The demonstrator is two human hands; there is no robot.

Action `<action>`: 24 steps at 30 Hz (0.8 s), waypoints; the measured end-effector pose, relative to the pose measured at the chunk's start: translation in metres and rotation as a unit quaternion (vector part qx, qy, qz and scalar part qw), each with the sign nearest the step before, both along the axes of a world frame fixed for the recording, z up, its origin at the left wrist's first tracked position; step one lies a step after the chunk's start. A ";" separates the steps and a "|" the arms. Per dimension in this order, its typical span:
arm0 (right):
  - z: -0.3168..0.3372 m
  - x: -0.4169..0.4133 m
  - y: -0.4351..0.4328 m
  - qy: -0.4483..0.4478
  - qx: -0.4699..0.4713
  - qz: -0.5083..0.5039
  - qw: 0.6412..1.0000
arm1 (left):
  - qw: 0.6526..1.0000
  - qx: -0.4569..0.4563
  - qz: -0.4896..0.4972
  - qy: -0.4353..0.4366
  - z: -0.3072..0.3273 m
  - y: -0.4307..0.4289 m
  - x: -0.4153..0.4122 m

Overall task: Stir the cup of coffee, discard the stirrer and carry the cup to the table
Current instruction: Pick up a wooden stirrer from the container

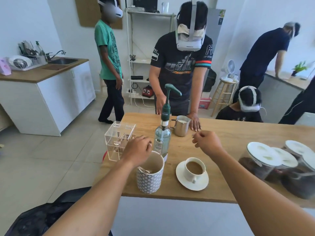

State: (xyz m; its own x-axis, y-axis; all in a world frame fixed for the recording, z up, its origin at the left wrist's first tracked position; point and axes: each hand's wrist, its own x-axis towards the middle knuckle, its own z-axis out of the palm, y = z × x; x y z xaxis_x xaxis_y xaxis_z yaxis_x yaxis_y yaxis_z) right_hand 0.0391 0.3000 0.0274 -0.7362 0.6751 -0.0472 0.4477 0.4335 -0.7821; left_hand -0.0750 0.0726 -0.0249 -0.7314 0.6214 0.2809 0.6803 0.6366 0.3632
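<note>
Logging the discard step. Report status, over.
Left hand curled over grey-patterned ceramic container, grip contents unclear. Right hand curled, nothing seen in it. White coffee cup on white saucer, unobstructed.

Little is legible: the pump bottle has pale letters on its green collar and a front label, both too blurred to spell, the black T-shirt carries stylised lettering I cannot make out, and a fridge sticker shows what looks like 12.
</note>
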 end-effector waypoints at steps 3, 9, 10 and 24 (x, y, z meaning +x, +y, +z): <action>0.001 0.022 0.018 0.027 -0.054 -0.051 0.997 | 0.999 -0.006 -0.033 -0.003 0.001 0.023 0.006; -0.007 0.071 0.053 0.094 -0.112 -0.147 0.978 | 0.996 -0.010 -0.089 0.004 0.000 0.065 0.025; -0.009 0.079 0.058 0.108 -0.119 -0.166 0.973 | 0.995 -0.008 -0.098 0.004 -0.001 0.070 0.029; -0.077 0.146 0.082 0.120 -0.236 -0.276 0.924 | 0.991 -0.053 -0.121 -0.027 -0.036 0.118 0.078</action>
State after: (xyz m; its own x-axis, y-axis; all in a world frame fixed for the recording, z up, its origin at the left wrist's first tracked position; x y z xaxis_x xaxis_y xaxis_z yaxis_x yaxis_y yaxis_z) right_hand 0.1846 0.3821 -0.0493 -0.3128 0.8969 -0.3126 0.2880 -0.2241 -0.9311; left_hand 0.0031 0.1905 -0.0606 -0.5694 0.8042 0.1703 0.7994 0.4935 0.3427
